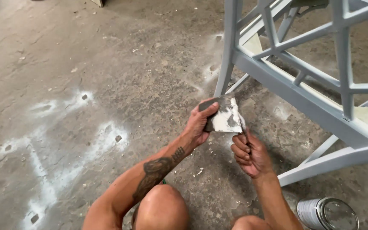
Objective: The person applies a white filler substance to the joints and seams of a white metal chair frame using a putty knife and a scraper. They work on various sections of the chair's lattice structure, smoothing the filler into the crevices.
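putty lay smeared grey-white across a flat scraper blade (225, 116) that the left hand (199, 127) held up over the concrete floor (107, 64), in front of the person's knees. the left thumb was pressed along the blade's upper edge and the fingers were curled behind it, so that hand was clamped on the blade. the right hand (251, 156) was closed in a fist around a thin tool (242, 127), most likely a second, narrower knife, whose tip touched the lower right side of the smeared blade; the handle was hidden inside the fist.

the blade looked thin, light and stiff, with perhaps a little spring at its edge. the putty on it looked soft and sticky, likely to smear onto skin, so the clean dark corner under the thumb seemed the sensible place to grip. the thin tool looked light as well, best held by its handle as it was.

counted: two hands, both the person's own; one wide blade; one thin tool; one grey painted wooden frame (303, 85), a chair or stand, lying tipped on the floor just beyond the hands; one round metal tin (328, 214) with a shiny lid, near the right forearm at the lower edge. pale powdery marks (60, 145) patterned the floor to the left, well apart from the hands.
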